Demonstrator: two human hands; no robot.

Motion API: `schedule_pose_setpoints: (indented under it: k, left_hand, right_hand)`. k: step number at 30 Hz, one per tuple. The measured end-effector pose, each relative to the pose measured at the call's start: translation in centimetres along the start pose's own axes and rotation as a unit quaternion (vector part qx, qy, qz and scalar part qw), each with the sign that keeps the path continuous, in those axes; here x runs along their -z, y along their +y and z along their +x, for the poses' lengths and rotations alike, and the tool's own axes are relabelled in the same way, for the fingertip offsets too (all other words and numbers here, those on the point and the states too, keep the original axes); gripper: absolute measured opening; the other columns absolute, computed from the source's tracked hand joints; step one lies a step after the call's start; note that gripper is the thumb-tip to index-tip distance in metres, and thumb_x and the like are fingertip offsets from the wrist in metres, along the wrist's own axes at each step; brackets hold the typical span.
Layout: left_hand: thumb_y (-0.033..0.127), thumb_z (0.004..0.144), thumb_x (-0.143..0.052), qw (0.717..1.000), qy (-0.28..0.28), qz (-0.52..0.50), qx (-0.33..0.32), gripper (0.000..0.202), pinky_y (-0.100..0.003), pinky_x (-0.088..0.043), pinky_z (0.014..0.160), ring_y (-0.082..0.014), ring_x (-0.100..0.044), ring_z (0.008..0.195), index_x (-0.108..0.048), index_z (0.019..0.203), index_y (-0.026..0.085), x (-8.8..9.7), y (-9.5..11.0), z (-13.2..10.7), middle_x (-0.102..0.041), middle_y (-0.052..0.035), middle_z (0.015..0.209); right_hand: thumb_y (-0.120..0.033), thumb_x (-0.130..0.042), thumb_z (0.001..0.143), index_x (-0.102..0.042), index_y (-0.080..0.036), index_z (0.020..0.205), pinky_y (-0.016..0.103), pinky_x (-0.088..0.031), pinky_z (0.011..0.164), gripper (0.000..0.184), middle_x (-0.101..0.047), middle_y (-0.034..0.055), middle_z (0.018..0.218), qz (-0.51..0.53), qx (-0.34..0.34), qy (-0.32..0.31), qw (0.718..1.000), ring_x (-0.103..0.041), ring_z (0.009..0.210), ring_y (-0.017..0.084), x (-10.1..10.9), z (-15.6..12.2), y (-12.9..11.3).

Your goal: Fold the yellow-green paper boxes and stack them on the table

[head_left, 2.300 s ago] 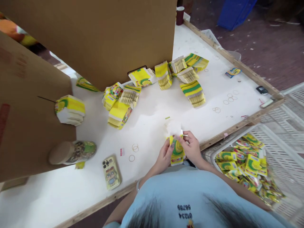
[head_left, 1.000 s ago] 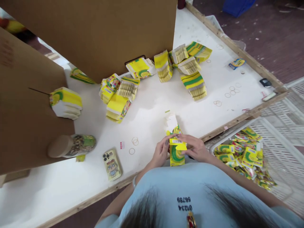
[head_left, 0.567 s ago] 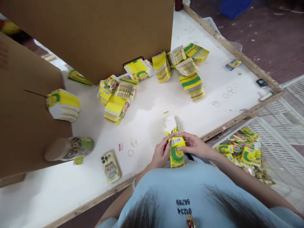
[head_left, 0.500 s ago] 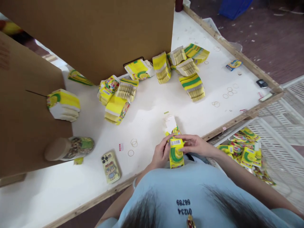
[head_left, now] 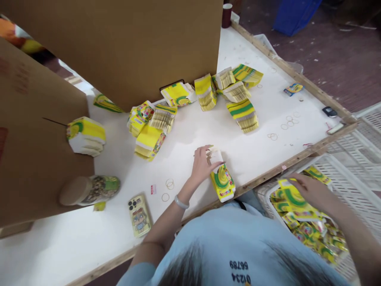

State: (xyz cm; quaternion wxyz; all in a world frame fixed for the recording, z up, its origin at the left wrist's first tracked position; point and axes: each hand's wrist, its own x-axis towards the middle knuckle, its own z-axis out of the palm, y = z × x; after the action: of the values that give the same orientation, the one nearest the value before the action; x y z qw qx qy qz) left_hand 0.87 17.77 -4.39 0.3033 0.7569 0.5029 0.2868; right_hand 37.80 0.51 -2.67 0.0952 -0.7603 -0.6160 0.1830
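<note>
the left hand (head_left: 205, 163) is spread, thumb and fingers parted at the white end of a carton (head_left: 222, 182) on the table (head_left: 190, 135) (whether it touches, i cannot tell). the right hand (head_left: 311, 192) grips a pack (head_left: 292, 195) over the basket (head_left: 345, 174), more packs (head_left: 309, 236) beneath it. left of the left hand lie rings (head_left: 169, 184) and a phone (head_left: 139, 217); beyond it, bundles (head_left: 149, 139).
</note>
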Motion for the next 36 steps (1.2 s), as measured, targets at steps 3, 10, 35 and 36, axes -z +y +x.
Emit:
schedule_pose_setpoints:
  k: [3,10,35,36]
  left_hand:
    - [0.046,0.077,-0.086,0.996,-0.085,0.039,-0.009,0.043,-0.042,-0.047,0.091,-0.0281,-0.058,0.098,-0.069,0.103,0.016,-0.5,-0.9,3.0,-0.067,-0.0096,0.1]
    - [0.04,0.1,-0.06,0.995,-0.075,0.021,-0.059,0.031,-0.04,-0.046,0.096,-0.0235,-0.061,0.101,-0.073,0.08,0.019,1.2,-1.4,4.9,-0.072,-0.01,0.103]
    - [0.063,0.101,-0.042,0.948,-0.084,-0.303,-0.052,0.072,-0.051,-0.044,0.116,-0.033,-0.054,0.136,-0.031,0.159,0.02,-1.4,4.5,-5.3,-0.05,-0.0204,0.152]
    - [0.061,0.102,-0.041,0.951,-0.067,-0.299,-0.03,0.066,-0.048,-0.048,0.11,-0.0309,-0.059,0.128,-0.039,0.153,0.019,-1.2,4.6,-5.3,-0.057,-0.0195,0.145]
  right_hand:
    - [-0.045,-0.048,0.098,-0.071,-0.014,0.127,0.056,-0.056,0.071,0.048,-0.075,0.0303,0.099,-0.21,-0.078,0.02,0.974,-0.075,0.084,0.044,0.9,-1.5,2.6]
    - [-0.051,-0.044,0.102,-0.056,-0.017,0.143,0.054,-0.055,0.1,0.055,-0.072,0.0189,0.126,0.026,0.123,0.094,0.988,-0.068,0.118,0.036,-3.9,3.5,-10.7]
    - [-0.048,-0.037,0.107,-0.06,-0.024,0.123,0.053,-0.038,0.12,0.037,-0.074,0.0071,0.109,0.471,0.115,0.177,0.857,-0.07,0.107,0.024,-5.9,5.6,-23.1]
    - [-0.05,-0.038,0.106,-0.061,-0.023,0.117,0.049,-0.046,0.112,0.036,-0.074,0.006,0.103,0.478,0.101,0.168,0.856,-0.07,0.097,0.022,-5.7,5.5,-23.1]
